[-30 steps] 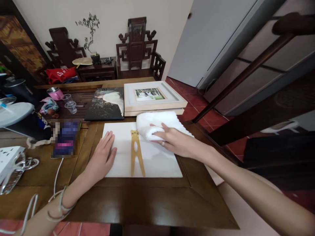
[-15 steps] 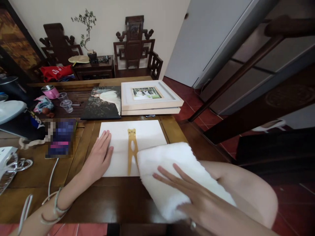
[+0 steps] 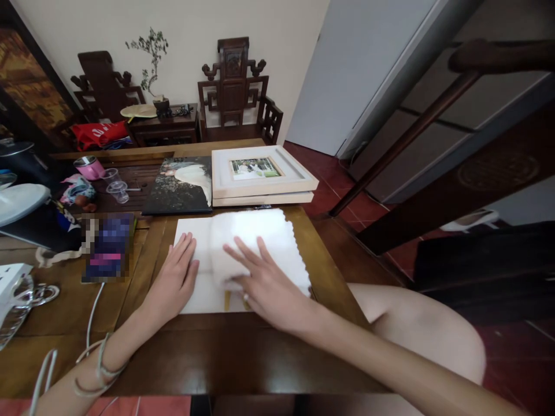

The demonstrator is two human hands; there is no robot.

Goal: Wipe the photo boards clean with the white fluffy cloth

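Left hand point(image 3: 173, 278): open, palm down, fingers extended, resting on the left edge of the board.

Right hand point(image 3: 273, 292): open, fingers spread, laid on top of the cloth; whether the thumb side pinches the cloth's edge is hard to make out.

White board point(image 3: 203, 292): flat on the wooden table point(image 3: 195, 355), near its front edge, the right part covered.

White cloth point(image 3: 264, 222): fluffy, scalloped along its right side, spread over the board's right part.

Yellow piece point(image 3: 227, 300): mostly under the cloth, ends showing below it; loose or printed, cannot tell.

Picture frame point(image 3: 220, 190): just beyond the cloth, another frame beneath it. Dark picture point(image 3: 173, 199): beside the frames, to the left.

Hazards, as judged: a hard sideways push with a light left hand could skid the board on the glossy wood; a long forward stroke could knock the frames; if loose, the yellow piece could drag along with the cloth; the cloth could bunch under uneven pressure.
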